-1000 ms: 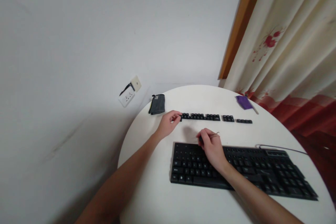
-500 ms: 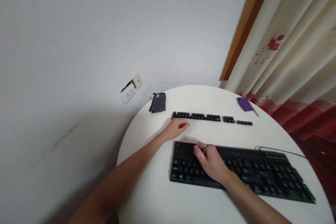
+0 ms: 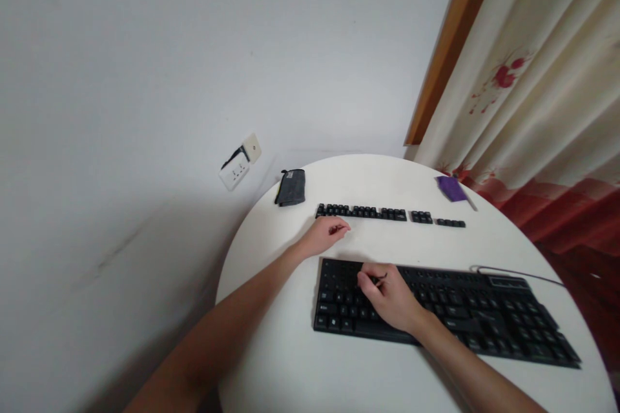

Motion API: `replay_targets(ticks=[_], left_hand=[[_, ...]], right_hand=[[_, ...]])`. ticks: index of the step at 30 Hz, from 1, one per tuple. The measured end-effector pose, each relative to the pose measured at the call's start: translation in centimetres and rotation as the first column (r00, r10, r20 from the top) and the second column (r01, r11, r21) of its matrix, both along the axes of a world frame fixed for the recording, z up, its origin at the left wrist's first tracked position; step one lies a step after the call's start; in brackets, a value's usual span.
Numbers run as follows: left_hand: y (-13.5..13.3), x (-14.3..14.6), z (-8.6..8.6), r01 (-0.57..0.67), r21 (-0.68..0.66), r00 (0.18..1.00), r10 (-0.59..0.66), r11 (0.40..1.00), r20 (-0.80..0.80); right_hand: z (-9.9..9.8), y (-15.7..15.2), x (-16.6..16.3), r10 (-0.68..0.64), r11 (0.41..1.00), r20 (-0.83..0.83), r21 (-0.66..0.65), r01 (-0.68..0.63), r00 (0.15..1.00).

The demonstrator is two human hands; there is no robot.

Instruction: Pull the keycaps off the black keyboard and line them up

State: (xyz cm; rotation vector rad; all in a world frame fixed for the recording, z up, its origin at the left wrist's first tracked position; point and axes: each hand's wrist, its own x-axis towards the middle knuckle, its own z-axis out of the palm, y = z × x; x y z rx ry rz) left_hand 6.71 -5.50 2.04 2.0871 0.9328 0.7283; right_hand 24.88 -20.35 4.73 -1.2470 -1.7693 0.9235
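Note:
A black keyboard (image 3: 465, 313) lies across the near part of the round white table (image 3: 271, 348). Its upper left part shows bare spots without keycaps. My right hand (image 3: 387, 293) is over that left part, fingers closed, with a thin dark thing showing at them that is too small to name. Beyond the keyboard, loose black keycaps (image 3: 365, 212) stand in a row of groups. My left hand (image 3: 322, 235) rests just in front of the row's left end, fingers curled together in a pinch. Whatever is between those fingertips, if anything, cannot be made out.
A dark grey pouch (image 3: 291, 188) lies at the table's back left. At the back right is a purple cloth-like item (image 3: 451, 188) with a pale strip beside it. The keyboard's cable (image 3: 520, 275) runs off to the right. Wall sockets (image 3: 235, 171) and a curtain (image 3: 542, 110) stand behind.
The view has shifted very slightly. Both hands keep nearly the same place and the same closed pose; the keycaps and keyboard have not visibly moved.

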Motion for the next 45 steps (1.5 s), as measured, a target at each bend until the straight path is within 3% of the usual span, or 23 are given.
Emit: replay_targets(ticks=[8,15,20,27,35,40,45], left_hand=[[-1.2,0.1,1.8,0.127,-0.026,0.992,-0.128,0.992,-0.014],[-2.1,0.4,3.1,0.309,-0.146,0.951,-0.305,0.940,0.046],[-3.1,1.0,3.2,0.331,-0.325,0.943,-0.304,0.886,0.132],[-3.7,1.6,2.7,0.359,-0.509,0.928,-0.245,0.782,0.280],[-4.1,1.8,3.4,0.398,-0.493,0.915,-0.297,0.773,0.272],[-4.0,1.9,3.2,0.383,-0.508,0.916,-0.249,0.772,0.313],[-3.7,2.2,3.0,0.353,-0.383,0.904,-0.206,0.853,0.375]], right_hand=[[-0.5,0.3,0.2,-0.033,0.998,-0.136,-0.064,0.024,0.990],[-1.1,1.4,0.9,-0.293,0.954,-0.370,-0.166,0.248,0.882],[-0.8,1.4,0.9,-0.346,0.937,-0.461,-0.130,0.324,0.817],[-0.9,1.1,0.9,-0.304,0.951,-0.419,-0.082,0.298,0.856],[-0.8,0.8,0.5,-0.246,0.966,-0.317,-0.007,0.258,0.916],[-1.0,1.0,0.6,-0.285,0.955,-0.328,-0.010,0.298,0.901],[-1.4,1.4,0.8,-0.348,0.933,-0.343,-0.034,0.358,0.872]])
